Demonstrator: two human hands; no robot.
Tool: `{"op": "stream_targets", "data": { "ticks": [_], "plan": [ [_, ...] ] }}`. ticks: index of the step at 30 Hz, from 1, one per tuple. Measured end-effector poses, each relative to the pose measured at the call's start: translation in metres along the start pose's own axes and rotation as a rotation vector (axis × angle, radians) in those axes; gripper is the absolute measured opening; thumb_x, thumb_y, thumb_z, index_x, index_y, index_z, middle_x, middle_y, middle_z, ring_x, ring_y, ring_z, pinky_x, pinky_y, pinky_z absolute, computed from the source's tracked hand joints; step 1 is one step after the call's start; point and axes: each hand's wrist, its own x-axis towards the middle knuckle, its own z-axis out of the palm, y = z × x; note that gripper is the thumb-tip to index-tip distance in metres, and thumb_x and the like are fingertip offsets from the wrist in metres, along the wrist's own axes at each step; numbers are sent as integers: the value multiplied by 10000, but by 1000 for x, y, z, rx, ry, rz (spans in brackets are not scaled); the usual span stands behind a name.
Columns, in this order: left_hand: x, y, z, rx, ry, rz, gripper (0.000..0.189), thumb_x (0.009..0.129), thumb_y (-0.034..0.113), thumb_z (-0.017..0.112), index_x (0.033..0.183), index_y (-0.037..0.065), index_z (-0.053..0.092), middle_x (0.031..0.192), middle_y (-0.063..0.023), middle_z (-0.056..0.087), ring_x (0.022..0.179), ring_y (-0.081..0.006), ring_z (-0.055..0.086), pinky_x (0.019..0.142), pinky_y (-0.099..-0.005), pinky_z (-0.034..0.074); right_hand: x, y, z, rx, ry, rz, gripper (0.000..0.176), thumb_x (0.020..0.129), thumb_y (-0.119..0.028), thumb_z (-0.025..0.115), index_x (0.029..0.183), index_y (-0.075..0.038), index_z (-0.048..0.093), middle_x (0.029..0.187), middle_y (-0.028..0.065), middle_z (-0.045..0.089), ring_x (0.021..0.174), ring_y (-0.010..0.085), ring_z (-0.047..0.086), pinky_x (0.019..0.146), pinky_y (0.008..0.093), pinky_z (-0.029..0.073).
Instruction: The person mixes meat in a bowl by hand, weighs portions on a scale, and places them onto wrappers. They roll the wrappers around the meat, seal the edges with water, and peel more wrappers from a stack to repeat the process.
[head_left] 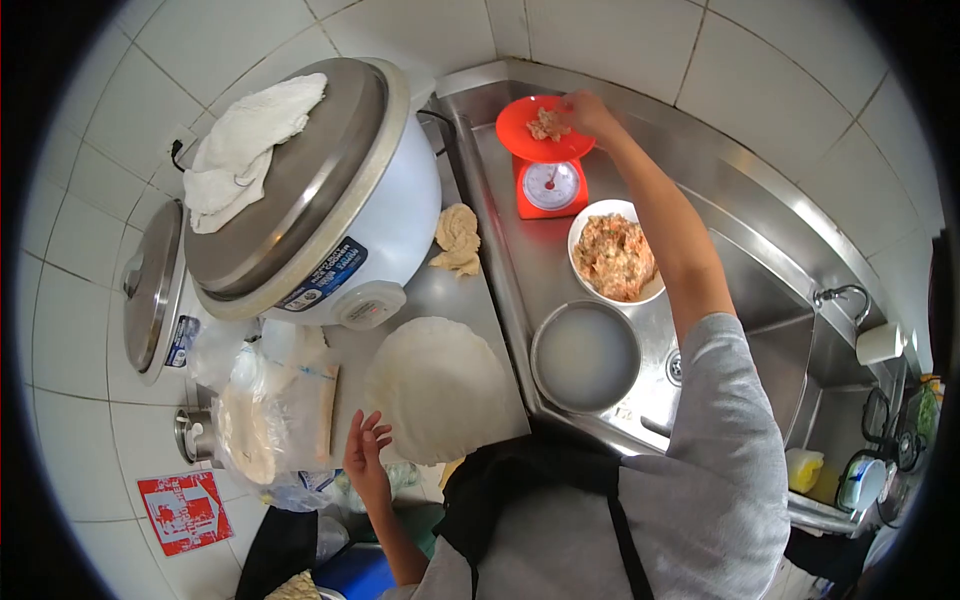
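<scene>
My right hand (590, 117) reaches over the red pan of a kitchen scale (549, 188). Its fingers are drawn together at the edge of a small lump of minced filling (546, 125) lying on the pan. Below the scale, a white bowl (575, 252) holds more of the orange-flecked filling (615, 255). My left hand (368, 445) hangs with its fingers apart and holds nothing. It is close to the lower left edge of a round, flat sheet of dough (437, 385) on the steel counter.
A metal bowl of cloudy liquid (586, 356) stands beside the sink drain. A large cooker (385, 200) with a white cloth (250, 150) on its lid stands at left. Nearby are a dough lump (458, 240), plastic bags (260, 410) and a tap (848, 293).
</scene>
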Motion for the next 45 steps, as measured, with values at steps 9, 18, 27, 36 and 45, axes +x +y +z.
{"op": "stream_targets", "data": {
  "ticks": [9, 18, 27, 36, 45],
  "plan": [
    [-4, -7, 1, 7, 2, 5, 389, 971, 183, 478, 1304, -18, 473, 1136, -162, 623, 907, -185, 625, 750, -294, 513, -57, 2, -33, 252, -105, 51, 173, 706, -199, 684, 777, -42, 705, 713, 173, 658, 647, 327, 632, 601, 366, 490],
    [3, -4, 16, 13, -63, 15, 374, 971, 186, 488, 1284, -19, 496, 1105, -160, 635, 894, -188, 633, 754, -301, 515, -171, 26, 18, -339, -522, -125, 213, 744, -221, 661, 918, -103, 697, 924, 144, 662, 872, 322, 640, 782, 423, 513],
    [5, -2, 26, 14, -89, 6, 359, 967, 184, 500, 1264, -16, 519, 1099, -154, 638, 887, -189, 638, 756, -303, 520, -190, -7, 16, -205, -641, -81, 157, 760, -159, 611, 885, -95, 681, 876, 142, 653, 913, 314, 620, 811, 424, 500],
    [-1, -4, 21, 34, -63, 8, 358, 968, 176, 493, 1266, -20, 516, 1089, -160, 641, 888, -197, 640, 750, -306, 525, -201, -17, 25, -360, -551, -229, 104, 720, -50, 606, 785, -62, 687, 800, 200, 650, 795, 314, 650, 748, 403, 533],
    [-10, -7, 6, 25, 7, -1, 358, 969, 187, 495, 1263, -17, 521, 1086, -166, 643, 891, -201, 642, 752, -309, 530, -150, -2, -10, 26, -570, -53, 143, 621, -94, 637, 722, -44, 725, 649, 125, 668, 648, 229, 656, 610, 315, 515]
  ]
}}
